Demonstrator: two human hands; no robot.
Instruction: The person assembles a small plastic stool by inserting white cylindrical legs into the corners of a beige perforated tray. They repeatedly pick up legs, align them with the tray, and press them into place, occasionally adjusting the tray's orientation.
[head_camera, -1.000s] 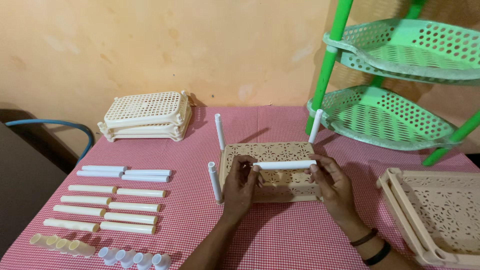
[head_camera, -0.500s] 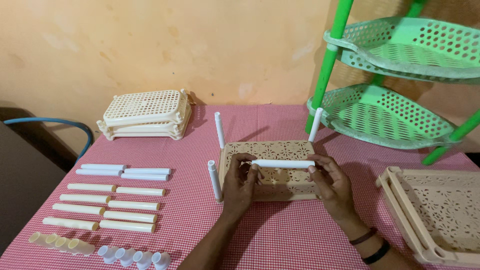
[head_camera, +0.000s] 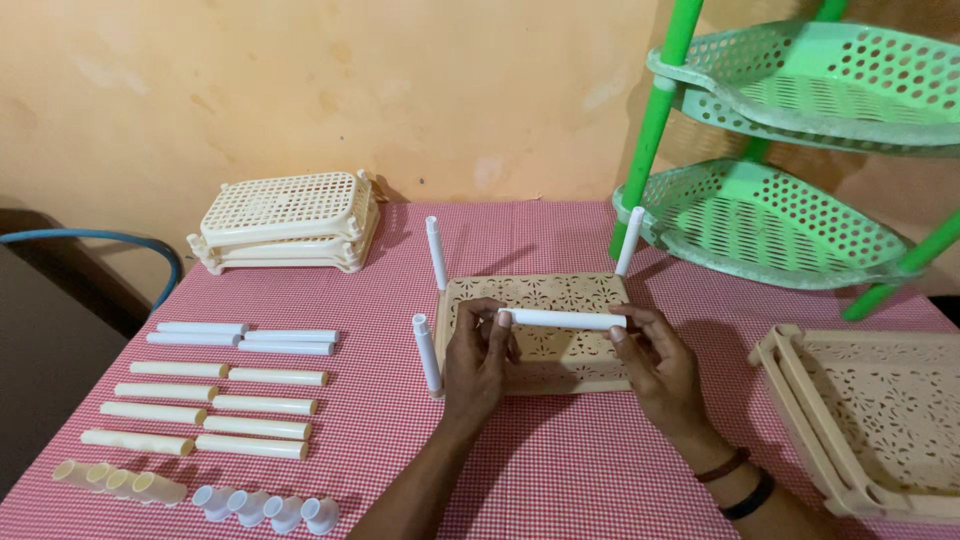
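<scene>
Both hands hold one white plastic tube (head_camera: 562, 319) level above a beige perforated tray (head_camera: 560, 290). My left hand (head_camera: 475, 362) grips its left end and my right hand (head_camera: 655, 366) grips its right end. The tray lies upside down on the red checked tablecloth (head_camera: 560, 470). White tubes stand upright at three of its corners: front left (head_camera: 427, 353), back left (head_camera: 436, 253) and back right (head_camera: 629, 241). The front right corner is hidden behind my right hand.
Rows of white tubes (head_camera: 245, 341) and cream tubes (head_camera: 205, 407) lie at the left, with small caps (head_camera: 265, 509) along the front edge. A stack of cream trays (head_camera: 290, 220) sits at the back left, beige trays (head_camera: 870, 420) at the right, a green corner rack (head_camera: 780, 150) behind.
The view has shifted slightly, so everything sits a little higher in the frame. The tube has stayed level in both hands above the tray.
</scene>
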